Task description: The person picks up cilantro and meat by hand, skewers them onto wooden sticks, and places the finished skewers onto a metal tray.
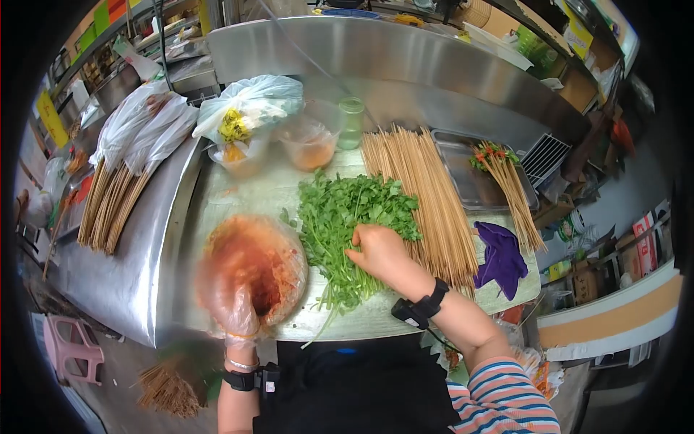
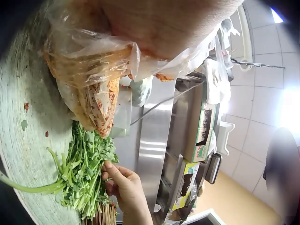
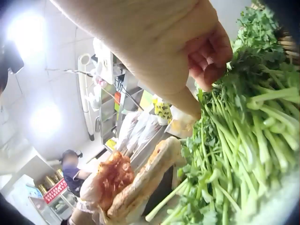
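My left hand (image 1: 242, 307), in a clear plastic glove smeared orange, reaches over the near rim of a round bowl (image 1: 289, 293) lined with plastic. Wet red food (image 1: 266, 286) coats the bowl's inside, and the fingers are hidden there. Close up in the left wrist view, stained plastic with chili flakes (image 2: 101, 105) fills the space past the wrist. My right hand (image 1: 379, 249) lies on a heap of cilantro (image 1: 336, 224), thumb and curled fingers pinching some of it. Leaves point away from the body; pale stems (image 3: 267, 122) lie toward it.
Right of the cilantro lies a thick row of wooden skewers (image 1: 419, 195), then a purple cloth (image 1: 499, 257). Behind stand a metal tray (image 1: 455, 163) with filled skewers (image 1: 510, 188), a plastic tub (image 1: 311, 145) and a green cup (image 1: 350, 123). Bagged skewers (image 1: 116, 202) lie at left.
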### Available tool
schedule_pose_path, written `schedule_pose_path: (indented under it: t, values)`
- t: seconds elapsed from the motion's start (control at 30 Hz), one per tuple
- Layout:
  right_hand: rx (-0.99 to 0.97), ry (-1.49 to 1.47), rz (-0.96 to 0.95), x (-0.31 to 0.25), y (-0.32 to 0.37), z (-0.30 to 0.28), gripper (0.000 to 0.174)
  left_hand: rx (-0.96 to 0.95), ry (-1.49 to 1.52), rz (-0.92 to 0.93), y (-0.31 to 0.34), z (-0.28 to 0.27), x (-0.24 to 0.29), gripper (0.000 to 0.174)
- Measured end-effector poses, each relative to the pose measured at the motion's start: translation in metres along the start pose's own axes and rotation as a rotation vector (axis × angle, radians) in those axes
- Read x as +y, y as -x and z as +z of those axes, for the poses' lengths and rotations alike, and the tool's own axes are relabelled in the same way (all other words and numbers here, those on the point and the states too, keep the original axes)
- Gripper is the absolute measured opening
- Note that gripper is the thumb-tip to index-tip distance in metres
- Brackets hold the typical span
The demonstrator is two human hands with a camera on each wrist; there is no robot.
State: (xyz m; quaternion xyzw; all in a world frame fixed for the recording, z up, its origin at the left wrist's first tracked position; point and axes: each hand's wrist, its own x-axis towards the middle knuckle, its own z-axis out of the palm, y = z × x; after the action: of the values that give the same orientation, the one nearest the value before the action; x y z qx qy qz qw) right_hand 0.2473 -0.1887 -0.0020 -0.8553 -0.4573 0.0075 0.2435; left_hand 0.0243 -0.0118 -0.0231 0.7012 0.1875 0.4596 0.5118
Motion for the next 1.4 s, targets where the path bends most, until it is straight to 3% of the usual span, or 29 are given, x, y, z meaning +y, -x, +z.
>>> schedule_pose_path:
  t: [0.1,0.2,0.23,0.3,0.4,0.5,0.7,0.8,0.83,0.93,1.13,1.27,1.37,1.4]
  values:
    - [-0.067,-0.49,0.225,0.014,-0.003,-0.003,0.025,0.009,-0.031,0.001,0.002,-0.002,-0.004,0.029]
    - [-0.121,-1.093,0.427,0.031,-0.004,-0.022,0.011,-0.006,0.008,-0.032,0.002,-0.003,-0.001,0.029]
    - [-0.124,-1.146,0.431,0.035,-0.003,-0.028,0.009,-0.012,0.047,-0.061,0.002,-0.003,0.002,0.029]
    - [-0.125,-1.178,0.49,0.035,-0.002,-0.036,0.011,-0.018,0.214,-0.18,0.003,0.0,0.007,0.029]
    - [-0.171,-1.146,0.497,0.037,-0.002,-0.03,0.019,-0.004,-0.028,-0.025,0.002,-0.003,-0.005,0.029]
    - [-0.127,-1.043,0.482,0.027,-0.009,-0.025,0.023,-0.016,-0.094,0.007,0.001,-0.005,-0.004,0.028]
    - [-0.041,-1.134,0.444,0.037,-0.023,-0.004,0.013,0.003,-0.289,0.069,-0.009,0.001,0.035,0.022]
    - [-0.024,-1.097,0.477,0.031,-0.024,-0.009,0.01,0.027,0.124,-0.119,0.001,0.005,0.016,0.026]
    - [-0.034,-1.126,0.485,0.028,-0.025,-0.012,0.01,0.022,0.105,-0.102,0.0,0.004,0.014,0.025]
    - [-0.12,-0.99,0.567,0.018,-0.033,-0.015,0.017,0.019,0.075,-0.079,0.0,0.003,0.009,0.025]
    - [0.049,-0.364,0.374,0.027,-0.033,0.007,0.029,0.016,0.041,-0.048,0.0,0.003,0.01,0.026]
    - [0.037,-0.826,0.408,0.024,-0.024,-0.004,0.012,0.052,0.055,-0.096,0.005,0.001,0.008,0.026]
    - [0.065,-1.03,0.378,0.021,-0.02,-0.018,0.009,0.037,0.092,-0.065,0.004,0.003,0.005,0.026]
    - [0.026,-0.96,0.36,0.016,-0.018,-0.028,0.009,0.023,0.098,-0.033,0.003,0.002,0.005,0.026]
